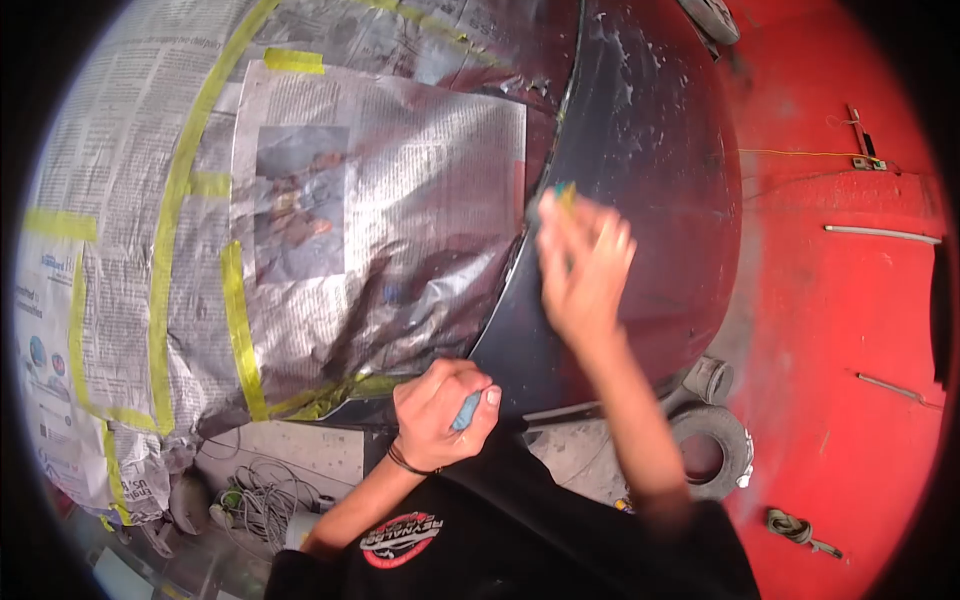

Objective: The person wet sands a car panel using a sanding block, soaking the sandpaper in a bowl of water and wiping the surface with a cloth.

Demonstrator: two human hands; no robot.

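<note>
A dark, curved car panel (650, 180) with whitish streaks fills the middle right. Newspaper sheets (420, 140) held by yellow tape (236, 320) cover the part to its left, up to the panel's edge. My left hand (445, 410) is closed around a crumpled blue cloth (466, 411), low beside the papered edge. Farther up, my right hand (588, 265) is over the dark panel near the seam, blurred. Its fingers pinch a small yellow and teal piece (566, 196), whose exact shape I cannot make out.
A tire (735, 450) lies on the floor at the lower right, near a rope bundle (790, 525). Coiled cables (265, 505) are at the lower left. A red wall (810, 320) with a thin yellow cord runs along the right.
</note>
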